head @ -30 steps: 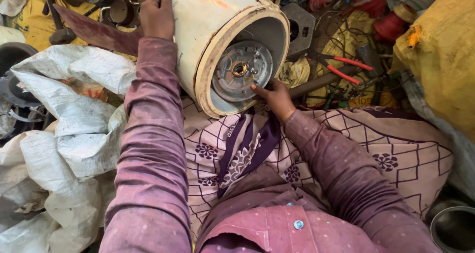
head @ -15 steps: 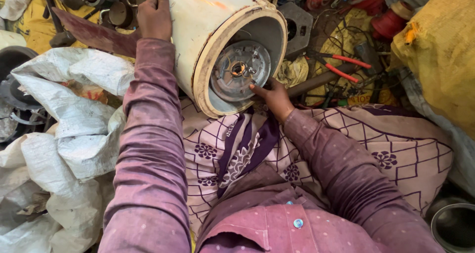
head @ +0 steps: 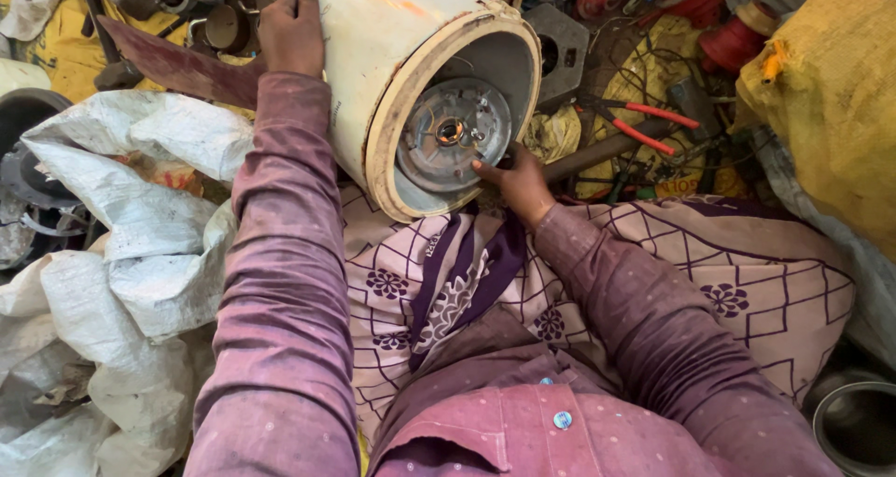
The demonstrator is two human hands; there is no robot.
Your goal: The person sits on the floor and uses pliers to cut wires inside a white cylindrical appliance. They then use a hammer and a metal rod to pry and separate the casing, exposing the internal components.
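Note:
A cream-white cylindrical appliance shell (head: 373, 57) lies tipped on my lap, its open underside facing me. Inside it sits a round metal plate (head: 455, 133) with a small hub at the centre. My left hand (head: 291, 31) grips the shell's outer wall at the top left. My right hand (head: 513, 180) rests at the lower right rim, fingers touching the edge of the metal plate. I cannot tell whether a small tool is in those fingers. Purple sleeves cover both arms.
White woven sacks (head: 121, 216) pile at my left. Red-handled pliers (head: 644, 127) and scrap parts lie behind the shell. A yellow sack (head: 831, 94) stands at right. A metal pot rim (head: 854, 426) shows at bottom right. A patterned cloth (head: 728, 272) covers my lap.
The shell has tipped slightly, its opening now facing a little more to the right. My right hand stays at the plate's edge; my left hand keeps its grip.

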